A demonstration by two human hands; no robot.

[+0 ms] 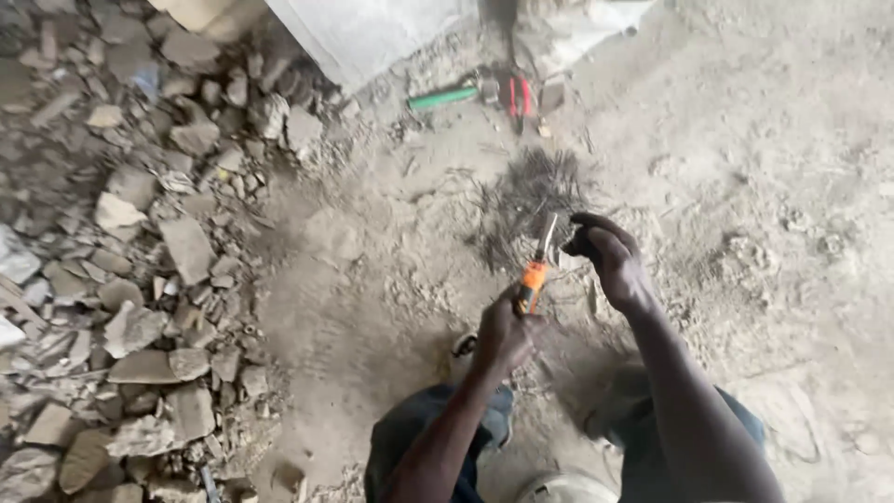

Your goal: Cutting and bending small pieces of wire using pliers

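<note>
I'm gripping the orange pliers in my left hand, right hand pinching a wire bit at the tip, wire pile ahead looking big already, hard to say how much is left.

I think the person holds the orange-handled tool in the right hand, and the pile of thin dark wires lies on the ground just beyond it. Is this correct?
Not quite. The head view shows the orange-handled tool gripped in the left hand, not the right. The right hand is up beside the tool's metal tip, fingers curled. The rest holds: the pile of thin dark wires lies on the ground just beyond the hands.
</note>
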